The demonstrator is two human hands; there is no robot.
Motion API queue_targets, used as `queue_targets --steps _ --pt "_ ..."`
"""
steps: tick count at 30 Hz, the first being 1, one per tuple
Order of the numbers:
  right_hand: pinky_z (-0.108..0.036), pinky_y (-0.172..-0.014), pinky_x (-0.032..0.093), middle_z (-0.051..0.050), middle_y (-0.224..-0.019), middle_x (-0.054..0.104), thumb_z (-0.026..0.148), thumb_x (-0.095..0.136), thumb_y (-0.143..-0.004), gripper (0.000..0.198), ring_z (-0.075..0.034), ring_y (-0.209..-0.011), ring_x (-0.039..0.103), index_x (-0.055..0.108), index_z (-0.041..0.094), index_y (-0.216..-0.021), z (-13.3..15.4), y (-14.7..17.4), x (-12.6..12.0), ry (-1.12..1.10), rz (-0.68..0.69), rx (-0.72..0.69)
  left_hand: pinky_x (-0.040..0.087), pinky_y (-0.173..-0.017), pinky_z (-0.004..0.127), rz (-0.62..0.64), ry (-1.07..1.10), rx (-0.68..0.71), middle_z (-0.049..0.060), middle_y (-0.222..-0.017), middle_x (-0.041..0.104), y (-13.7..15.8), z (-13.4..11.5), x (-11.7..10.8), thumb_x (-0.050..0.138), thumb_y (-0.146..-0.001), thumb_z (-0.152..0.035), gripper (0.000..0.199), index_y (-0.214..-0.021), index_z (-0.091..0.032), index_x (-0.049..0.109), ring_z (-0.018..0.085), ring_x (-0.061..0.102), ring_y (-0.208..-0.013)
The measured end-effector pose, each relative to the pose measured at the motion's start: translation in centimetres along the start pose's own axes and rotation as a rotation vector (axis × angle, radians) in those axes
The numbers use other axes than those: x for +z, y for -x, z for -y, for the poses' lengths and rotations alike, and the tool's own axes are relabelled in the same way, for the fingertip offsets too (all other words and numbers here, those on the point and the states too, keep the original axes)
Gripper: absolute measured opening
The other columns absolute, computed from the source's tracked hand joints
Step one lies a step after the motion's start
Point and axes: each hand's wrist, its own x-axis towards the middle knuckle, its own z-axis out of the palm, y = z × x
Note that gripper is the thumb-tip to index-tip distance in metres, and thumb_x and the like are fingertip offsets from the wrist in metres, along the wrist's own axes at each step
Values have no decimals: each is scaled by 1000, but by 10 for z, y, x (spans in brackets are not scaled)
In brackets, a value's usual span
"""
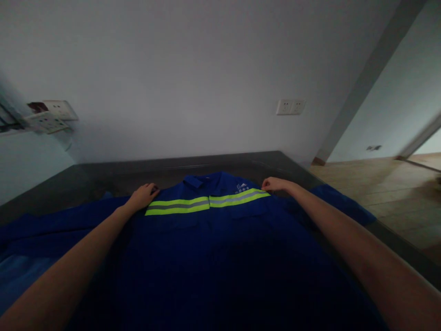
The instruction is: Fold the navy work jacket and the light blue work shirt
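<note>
A dark blue work jacket [210,239] is spread front side up, its collar at the far end. Across its chest runs a yellow-green and grey reflective stripe [179,205], and a small white print sits above the stripe on the right. My left hand [144,195] is closed on the jacket's left edge by the stripe's end, fingertips partly hidden. At the opposite edge, my right hand [274,184] pinches the cloth close to the stripe's other end. The near part of the jacket is lost in shadow.
The jacket lies on a dark glossy table [241,161] against a pale wall. More blue cloth [69,220] lies on the left, and a blue piece [344,202] reaches the right table edge. Wall sockets [291,107] and a power strip [46,123] are behind.
</note>
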Motion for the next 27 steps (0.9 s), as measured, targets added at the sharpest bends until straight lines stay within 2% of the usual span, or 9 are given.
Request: queue_targets --steps 3,5,7,11,15,18,20,23,27 --pt "-22 -56 43 -6 -70 67 43 62 -77 35 -13 -59 57 69 10 -81 -11 5 2 -134 211 12 45 -86 32 104 43 -10 15 -103 66 -4 6 1 37 -86 -51 51 -109 -10 57 25 61 -96" --pt "-23 -56 44 -5 -73 67 51 64 -73 40 -13 -59 57 68 12 -83 -14 11 3 -303 318 19 47 -82 30 144 69 -59 13 -98 68 -5 9 -4 40 -81 -61 56 -102 -13 60 26 63 -92" --pt "-24 -59 46 -5 -83 68 52 65 -70 41 -15 -65 59 66 15 -89 -14 18 1 -436 294 1 48 -79 29 194 119 -94 9 -93 70 -6 11 -12 45 -75 -68 57 -91 -17 64 26 65 -90" --pt "-25 -65 44 -5 -82 66 47 61 -75 32 -17 -73 58 64 16 -80 -10 27 -19 -243 15 -78 50 -71 24 190 314 -180 2 -83 70 -5 19 -39 48 -74 -66 52 -85 -18 66 21 65 -81" --pt "-25 -65 40 -6 -81 67 44 47 -88 33 -18 -75 59 65 17 -83 -5 37 -33 46 -388 -84 47 -77 25 -93 354 -212 4 -93 70 6 24 -61 39 -84 -58 54 -99 -12 64 18 60 -84" --pt "-28 -66 39 -9 -89 69 47 35 -94 41 -22 -81 61 65 20 -100 -4 46 -17 209 -684 57 44 -86 31 -308 222 -211 8 -107 67 21 20 -62 32 -91 -49 51 -109 -12 61 19 58 -95" --pt "-29 -67 40 -10 -92 69 45 34 -96 40 -23 -83 63 64 21 -105 -6 47 2 313 -658 131 41 -92 41 -292 87 -262 10 -110 66 31 16 -55 34 -91 -43 43 -112 -15 60 24 57 -101" --pt "-29 -72 42 -11 -101 69 35 40 -95 30 -22 -90 63 66 20 -102 -11 42 23 360 -435 109 35 -94 55 -193 -101 -294 15 -112 65 41 7 -41 42 -87 -39 37 -112 -18 61 35 54 -109" --pt "-29 -76 44 -11 -109 67 34 41 -94 31 -22 -97 62 65 19 -107 -15 29 25 255 -394 90 34 -96 55 -315 -150 -185 14 -122 59 47 -11 -36 43 -87 -38 35 -113 -22 60 35 49 -117"
